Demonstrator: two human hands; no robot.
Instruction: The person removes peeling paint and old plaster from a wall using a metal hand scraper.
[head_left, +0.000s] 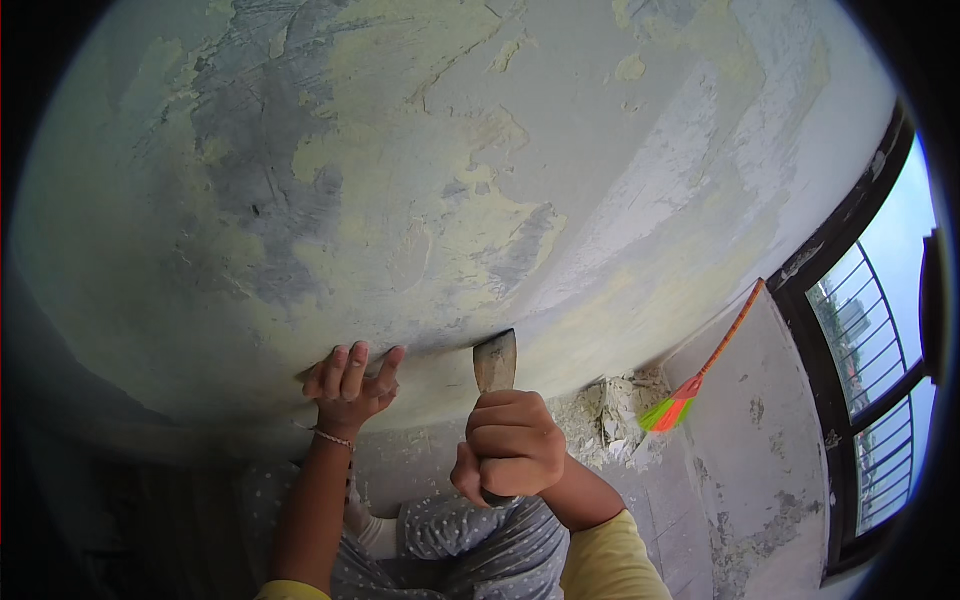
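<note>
My right hand (514, 448) is closed around the handle of a putty knife (495, 361), whose broad, worn metal blade points up and meets the lower part of the wall (420, 247). Patches of pale yellow, white and grey show on the wall, with ragged edges of peeling paint or plaster. To the left, my left hand (352, 382) rests on the wall, fingers apart and pointing up, holding nothing; a thin braided bracelet is on that wrist.
A heap of paint or plaster flakes (619, 416) lies on the floor by the corner. A broom (686, 397) with green and orange bristles leans there. At the far right is a dark-framed window (817, 375) with railings outside.
</note>
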